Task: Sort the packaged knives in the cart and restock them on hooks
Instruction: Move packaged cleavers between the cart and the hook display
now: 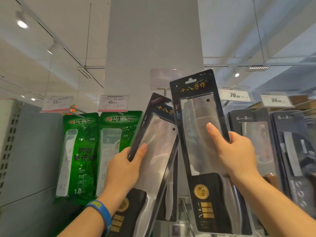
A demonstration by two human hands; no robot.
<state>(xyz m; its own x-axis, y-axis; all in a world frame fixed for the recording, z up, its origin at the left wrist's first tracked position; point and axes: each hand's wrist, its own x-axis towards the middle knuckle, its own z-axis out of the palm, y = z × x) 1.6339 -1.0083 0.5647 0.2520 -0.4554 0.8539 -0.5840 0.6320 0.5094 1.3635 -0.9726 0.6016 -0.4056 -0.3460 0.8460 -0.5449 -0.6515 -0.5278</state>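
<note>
I hold two black blister-packed cleavers up in front of a white pillar. My left hand (125,165) grips the left cleaver pack (157,146), which tilts to the right. My right hand (234,151) grips the right cleaver pack (203,147), thumb across the clear window; its hang hole at the top sits just below an empty metal hook (164,90). The right pack overlaps the left one's upper corner. Behind the left pack another knife pack (169,194) hangs partly hidden.
Green power-strip packs (80,154) hang at the left under price tags (113,103). Dark knife packs (259,139) hang at the right under price tags (235,95). A grey perforated shelf upright (8,137) stands far left.
</note>
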